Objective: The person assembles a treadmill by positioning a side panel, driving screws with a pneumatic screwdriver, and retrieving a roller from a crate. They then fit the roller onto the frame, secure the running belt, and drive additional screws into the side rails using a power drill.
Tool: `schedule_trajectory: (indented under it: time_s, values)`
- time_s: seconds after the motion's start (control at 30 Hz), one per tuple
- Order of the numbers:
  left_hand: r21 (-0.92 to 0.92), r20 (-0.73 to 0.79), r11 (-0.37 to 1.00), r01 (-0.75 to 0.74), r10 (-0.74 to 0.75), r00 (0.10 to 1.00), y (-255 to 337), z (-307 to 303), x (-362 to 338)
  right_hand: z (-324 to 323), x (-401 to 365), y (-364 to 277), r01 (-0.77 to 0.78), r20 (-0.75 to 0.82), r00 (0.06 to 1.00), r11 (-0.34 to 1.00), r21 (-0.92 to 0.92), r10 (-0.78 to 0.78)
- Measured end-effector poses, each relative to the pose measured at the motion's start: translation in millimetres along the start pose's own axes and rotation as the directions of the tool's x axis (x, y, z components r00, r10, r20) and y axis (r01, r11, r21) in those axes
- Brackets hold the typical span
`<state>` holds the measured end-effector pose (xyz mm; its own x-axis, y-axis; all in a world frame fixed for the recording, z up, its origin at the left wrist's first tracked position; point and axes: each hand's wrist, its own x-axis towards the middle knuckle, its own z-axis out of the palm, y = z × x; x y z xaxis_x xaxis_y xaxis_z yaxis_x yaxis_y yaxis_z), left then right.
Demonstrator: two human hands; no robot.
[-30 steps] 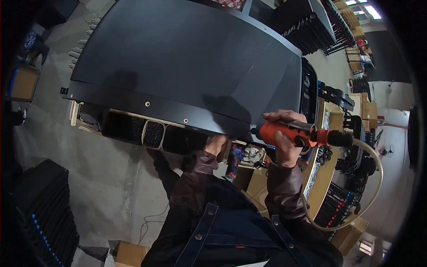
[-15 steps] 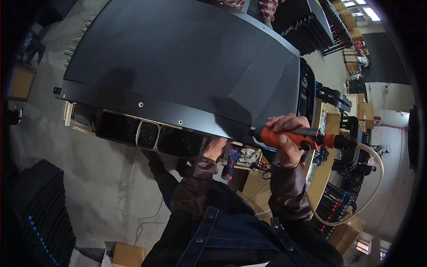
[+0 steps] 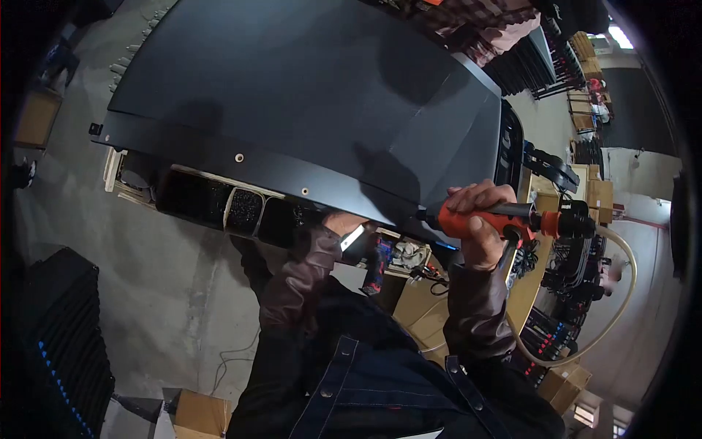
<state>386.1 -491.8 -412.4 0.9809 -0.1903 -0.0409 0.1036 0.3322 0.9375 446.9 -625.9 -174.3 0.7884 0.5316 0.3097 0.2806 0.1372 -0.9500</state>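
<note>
My right hand (image 3: 484, 238) is wrapped round an orange and black pneumatic driver (image 3: 458, 223), which lies roughly level with its nose pointing left. That nose is near the front edge of a large dark grey panel (image 3: 292, 102). Below the same edge, my left hand (image 3: 342, 222) is at the bins (image 3: 280, 219), its fingers hidden by the panel and the sleeve. A bright white strip (image 3: 352, 238) shows beside it; I cannot make out what it is. Small dark pieces lie in a middle bin (image 3: 245, 212). Two holes show along the panel's edge.
A pale air hose (image 3: 625, 293) loops down on the right. A second, dark driver (image 3: 376, 271) hangs below the panel edge. Across the panel leans a person in a checked sleeve (image 3: 482, 29). Stacked black parts (image 3: 62, 329) stand at left, near a cardboard box (image 3: 201, 415).
The driver and my right hand have shifted slightly right, the nose drawing back from the panel edge. My left hand has moved a little left and up. The person opposite leans further in.
</note>
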Motion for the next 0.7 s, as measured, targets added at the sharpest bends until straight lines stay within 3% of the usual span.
schedule_trajectory:
  time_s: [0.07,0.23,0.5,0.7]
  values:
    - [-0.153,0.084,0.917,0.369,-0.360,0.929,9.1,1.0,8.0,-0.8,0.7,1.1,0.007,0.005,1.000,1.000,0.005,-0.007]
    - [-0.142,-0.259,0.986,0.085,-0.120,0.958,-22.1,54.3,0.2,-0.8,-0.7,0.5,0.016,0.000,1.000,1.000,-0.007,-0.015]
    - [-0.204,-0.147,0.977,0.066,-0.097,0.984,-24.0,33.9,12.0,0.5,2.3,0.6,0.000,0.007,1.000,0.999,0.034,-0.001]
    - [-0.176,-0.262,0.984,0.027,-0.073,0.962,-32.0,49.6,14.7,-4.1,1.8,2.3,-0.013,0.033,0.999,1.000,0.023,0.012]
